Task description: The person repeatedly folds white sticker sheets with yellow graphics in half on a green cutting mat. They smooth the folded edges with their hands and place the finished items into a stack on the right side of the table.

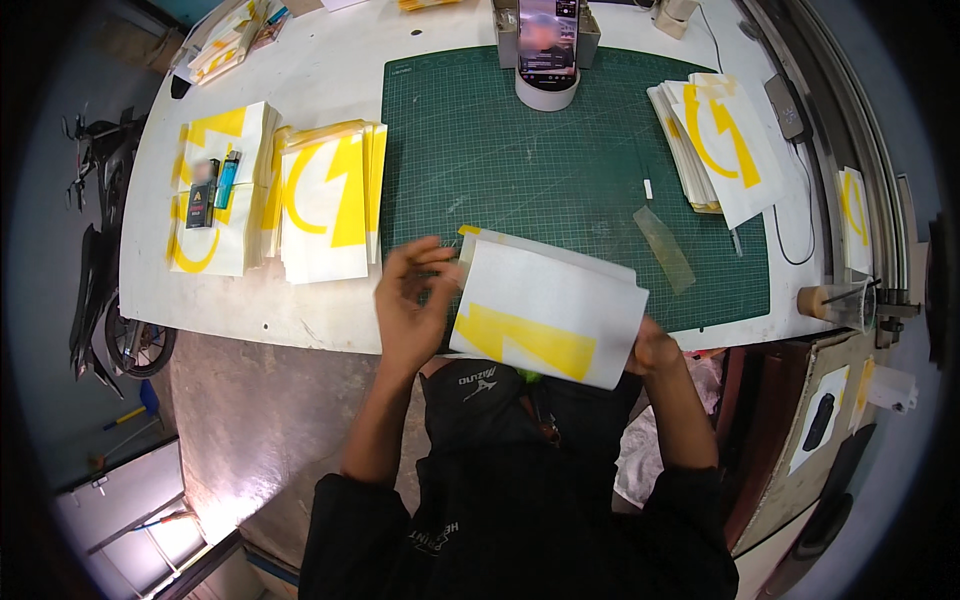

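A white tabletop (300, 312) spans the view, with a green cutting mat (470, 150) across its middle and right. White papers with yellow shapes lie in piles: the far-left papers (230, 243), a second left stack (325, 215) just beside them, and a right stack (712, 145) over the mat's right side. A loose, layered paper (550, 310), white with a yellow band, is up over the tabletop's near edge, partly above the lap. The right hand (657, 347) pinches its lower right side, fingers hidden behind it. The left hand's (410, 300) grip is spread and curved at the paper's left edge; I cannot tell whether it touches. A phone (548, 40) stands at the mat's far edge. A clear strip (664, 250) lies on the mat; a small dark box (200, 203) and a blue lighter (228, 180) rest on the far-left papers.
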The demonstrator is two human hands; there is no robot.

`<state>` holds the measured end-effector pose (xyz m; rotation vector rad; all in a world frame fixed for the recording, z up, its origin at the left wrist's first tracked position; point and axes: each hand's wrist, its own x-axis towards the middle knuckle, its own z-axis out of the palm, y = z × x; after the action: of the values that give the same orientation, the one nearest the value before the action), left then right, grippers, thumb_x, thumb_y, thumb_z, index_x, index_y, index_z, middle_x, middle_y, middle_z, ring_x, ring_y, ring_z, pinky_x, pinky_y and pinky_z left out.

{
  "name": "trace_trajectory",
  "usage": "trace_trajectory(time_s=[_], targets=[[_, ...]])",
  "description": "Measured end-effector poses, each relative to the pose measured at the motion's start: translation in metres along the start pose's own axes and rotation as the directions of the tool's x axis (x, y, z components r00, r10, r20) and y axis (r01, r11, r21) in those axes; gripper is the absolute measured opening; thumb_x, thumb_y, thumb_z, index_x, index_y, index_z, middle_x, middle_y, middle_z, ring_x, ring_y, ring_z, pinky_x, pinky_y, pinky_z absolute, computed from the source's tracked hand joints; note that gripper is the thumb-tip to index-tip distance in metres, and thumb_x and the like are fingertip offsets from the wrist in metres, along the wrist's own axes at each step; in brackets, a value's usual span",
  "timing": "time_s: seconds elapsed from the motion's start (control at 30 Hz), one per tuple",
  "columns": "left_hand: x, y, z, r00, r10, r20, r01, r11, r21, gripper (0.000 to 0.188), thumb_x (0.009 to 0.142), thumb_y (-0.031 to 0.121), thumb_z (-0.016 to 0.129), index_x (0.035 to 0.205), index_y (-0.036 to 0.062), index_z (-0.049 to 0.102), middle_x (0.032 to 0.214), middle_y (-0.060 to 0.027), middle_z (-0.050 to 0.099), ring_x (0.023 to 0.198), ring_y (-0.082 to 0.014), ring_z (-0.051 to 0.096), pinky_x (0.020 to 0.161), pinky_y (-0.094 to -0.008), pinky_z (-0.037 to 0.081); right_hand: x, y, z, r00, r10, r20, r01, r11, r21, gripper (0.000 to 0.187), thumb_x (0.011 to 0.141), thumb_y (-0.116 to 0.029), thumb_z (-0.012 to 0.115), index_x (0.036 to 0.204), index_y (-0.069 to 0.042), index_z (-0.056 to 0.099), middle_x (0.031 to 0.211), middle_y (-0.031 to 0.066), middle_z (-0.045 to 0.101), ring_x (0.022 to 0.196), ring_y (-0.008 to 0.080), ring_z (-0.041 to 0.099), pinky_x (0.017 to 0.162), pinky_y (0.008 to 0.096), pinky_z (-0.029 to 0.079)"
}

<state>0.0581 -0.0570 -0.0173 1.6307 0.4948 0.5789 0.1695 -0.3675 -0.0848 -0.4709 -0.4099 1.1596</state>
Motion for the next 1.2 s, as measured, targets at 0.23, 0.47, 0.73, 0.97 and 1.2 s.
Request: trace_trajectory(time_s=[0.23,0.47,0.73,0.97,1.2], targets=[[-0.012,0.004,-0.013,0.814,-0.353,0.461,0.413,0.910,-0.032,0.022,0.106,0.018,0.070,0.106,-0.0036,0.074,0.097,-0.0097,0.078,0.084,-0.0117,0.071,0.076,-0.0267,0.057,0.040,-0.020,-0.007,0.989,0.106,-0.107,-0.103,0.994,0.032,0.079,0.101,-0.037,0.068,0.160,0.006,0.037,0.149,0.0187,0.059,0.140,0.0310,0.058,0.117,0.0482,0.047],[0.029,-0.014,0.001,0.749,-0.469,0.468,0.662,0.555,-0.504,0.036,0.111,0.018,0.058,0.140,-0.0027,0.060,0.126,-0.0161,0.073,0.112,-0.0208,0.073,0.098,-0.0348,0.059,0.045,-0.046,0.033,0.989,-0.084,-0.122,-0.024,0.720,-0.693,0.103,0.069,-0.002,0.098,0.156,0.007,0.044,0.139,0.0147,0.067,0.131,0.0202,0.063,0.111,0.0376,0.047],[0.030,-0.021,0.000,0.846,-0.223,0.485,0.465,0.754,-0.464,0.077,0.108,0.021,0.063,0.169,0.0042,0.019,0.140,-0.0232,0.065,0.133,-0.0252,0.062,0.107,-0.0379,0.053,0.068,-0.026,0.042,0.795,-0.406,-0.451,-0.087,0.659,-0.747,0.089,0.089,0.007,0.081,0.162,0.000,0.031,0.122,0.0166,0.075,0.114,0.0189,0.072,0.103,0.0355,0.055],[0.017,-0.019,0.011,0.957,-0.227,0.179,0.236,0.971,-0.028,0.090,0.092,-0.002,0.080,0.165,0.0020,0.027,0.106,-0.0135,0.074,0.095,-0.0149,0.071,0.074,-0.0274,0.057,0.088,-0.031,0.042,0.684,-0.485,-0.545,-0.231,0.565,-0.792,0.083,0.089,0.002,0.084,0.158,-0.001,0.037,0.100,0.0121,0.076,0.084,0.0083,0.070,0.071,0.0218,0.055],[0.001,-0.026,0.027,0.939,0.344,0.002,-0.292,0.793,0.534,0.068,0.088,0.001,0.082,0.149,-0.0002,0.050,0.122,-0.0205,0.064,0.107,-0.0269,0.065,0.090,-0.0353,0.055,0.095,-0.026,0.036,0.629,-0.594,-0.501,-0.377,0.330,-0.865,0.082,0.083,-0.011,0.092,0.152,-0.001,0.049,0.086,0.0082,0.074,0.069,0.0100,0.066,0.063,0.0257,0.053]])
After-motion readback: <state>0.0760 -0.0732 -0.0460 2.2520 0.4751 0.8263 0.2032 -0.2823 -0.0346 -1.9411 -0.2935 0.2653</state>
